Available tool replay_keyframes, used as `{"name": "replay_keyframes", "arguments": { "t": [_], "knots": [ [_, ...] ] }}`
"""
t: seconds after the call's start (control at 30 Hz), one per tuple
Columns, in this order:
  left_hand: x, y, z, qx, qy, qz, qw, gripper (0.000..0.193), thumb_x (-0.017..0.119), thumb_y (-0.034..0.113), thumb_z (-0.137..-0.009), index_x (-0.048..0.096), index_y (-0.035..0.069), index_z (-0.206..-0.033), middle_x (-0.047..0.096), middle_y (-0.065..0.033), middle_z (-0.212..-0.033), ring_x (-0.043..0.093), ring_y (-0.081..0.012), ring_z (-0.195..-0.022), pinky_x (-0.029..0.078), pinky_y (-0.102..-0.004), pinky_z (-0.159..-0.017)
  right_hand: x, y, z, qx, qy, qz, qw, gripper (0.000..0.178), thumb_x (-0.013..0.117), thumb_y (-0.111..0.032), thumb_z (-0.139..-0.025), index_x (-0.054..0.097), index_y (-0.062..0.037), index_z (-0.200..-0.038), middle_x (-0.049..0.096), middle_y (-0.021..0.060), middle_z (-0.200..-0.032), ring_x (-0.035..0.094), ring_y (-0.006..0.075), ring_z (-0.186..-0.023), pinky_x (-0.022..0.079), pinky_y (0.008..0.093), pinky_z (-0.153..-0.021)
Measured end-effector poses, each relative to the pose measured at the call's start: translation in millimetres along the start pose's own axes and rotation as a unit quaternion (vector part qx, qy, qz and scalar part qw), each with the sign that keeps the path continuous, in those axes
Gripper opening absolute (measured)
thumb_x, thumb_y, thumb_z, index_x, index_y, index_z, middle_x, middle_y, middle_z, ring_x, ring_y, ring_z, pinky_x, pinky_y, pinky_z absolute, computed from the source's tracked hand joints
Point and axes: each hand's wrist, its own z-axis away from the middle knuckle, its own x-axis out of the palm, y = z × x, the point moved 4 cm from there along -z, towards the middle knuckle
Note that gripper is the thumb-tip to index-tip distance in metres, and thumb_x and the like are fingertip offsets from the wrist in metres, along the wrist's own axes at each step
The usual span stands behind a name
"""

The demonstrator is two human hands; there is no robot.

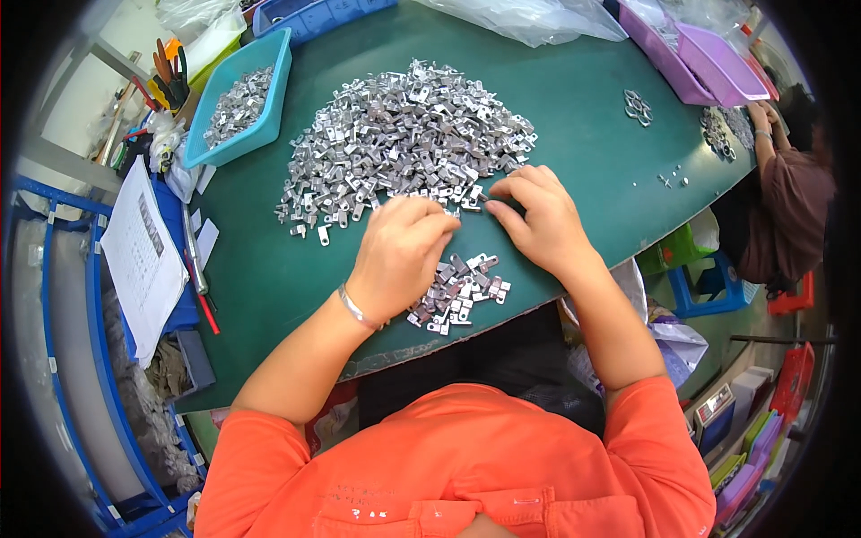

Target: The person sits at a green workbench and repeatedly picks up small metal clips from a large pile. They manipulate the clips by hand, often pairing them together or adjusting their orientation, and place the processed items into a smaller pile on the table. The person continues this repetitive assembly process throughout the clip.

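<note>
Person's L hand [395, 251] is at big pile's near side, fingers curled in, tips partly hidden; can't tell if they grip anything. R hand [543, 220] has thumb & index slightly parted at pile's near R side, hold unclear. Big pile of metal tabs [413, 125] lies mid-table [574, 108], twd far edge; smaller pile [459, 291] nr near edge. Turquoise tray [280, 76] w/ small metal parts stands nr far L corner.

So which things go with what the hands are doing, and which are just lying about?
Seem to belong:
- left hand
- right hand
- big metal-piece pile
- small metal-piece pile
- maybe the turquoise tray

Seem just lying about:
- papers
- clear plastic
- blue stool
</note>
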Motion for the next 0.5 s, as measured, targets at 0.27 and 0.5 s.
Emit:
{"name": "replay_keyframes", "arguments": {
  "t": [0.27, 0.5],
  "knots": [
    [8.1, -7.8, -3.6, -0.027, -0.014, -0.107, 0.994, 0.02, 0.075, 0.003, -0.065, 0.066, 0.009, -0.082, 0.058, -0.0031, -0.083, 0.057, -0.0237, -0.08, 0.041, -0.0344, -0.07, -3.7, 0.8, 9.1, 0.074, 0.019, -0.115, 0.99, 0.012, 0.069, 0.001, -0.075, 0.067, -0.0022, -0.086, 0.069, 0.0095, -0.084, 0.067, 0.0249, -0.075, 0.053, 0.0311, -0.064],
    [-2.1, -10.2, 2.6, -0.153, 0.021, 0.134, 0.979, 0.016, 0.071, -0.003, -0.075, 0.069, 0.005, -0.089, 0.066, -0.0061, -0.081, 0.065, -0.0162, -0.077, 0.049, -0.0279, -0.066, -8.2, -3.0, 13.4, -0.001, 0.004, -0.201, 0.98, 0.016, 0.069, 0.006, -0.071, 0.069, -0.0018, -0.085, 0.07, 0.0115, -0.089, 0.069, 0.0226, -0.084, 0.055, 0.0306, -0.071]
  ]
}}
